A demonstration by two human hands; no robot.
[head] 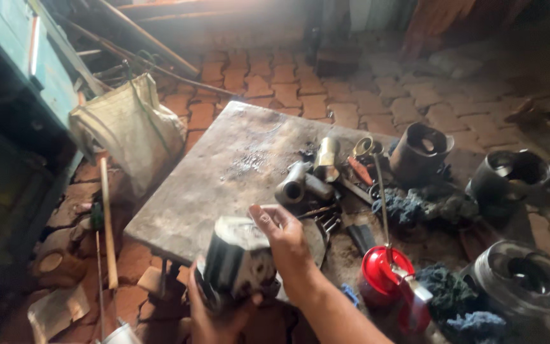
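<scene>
A piston (240,261) sits between both hands at the near edge of the worktop (224,172), left hand (214,318) beneath it, right hand (288,245) on its right side. An oil can (386,280) stands to the right, metal pins (300,181) lie behind, other pistons (520,274) farther right, a sack (132,130) on the floor at left.

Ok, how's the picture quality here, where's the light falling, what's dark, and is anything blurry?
Head view: daylight falls on the grey metal table and brick floor; the left side and far corners sink into shadow; the piston held in both hands looks soft and slightly blurred; no strong glare.
</scene>
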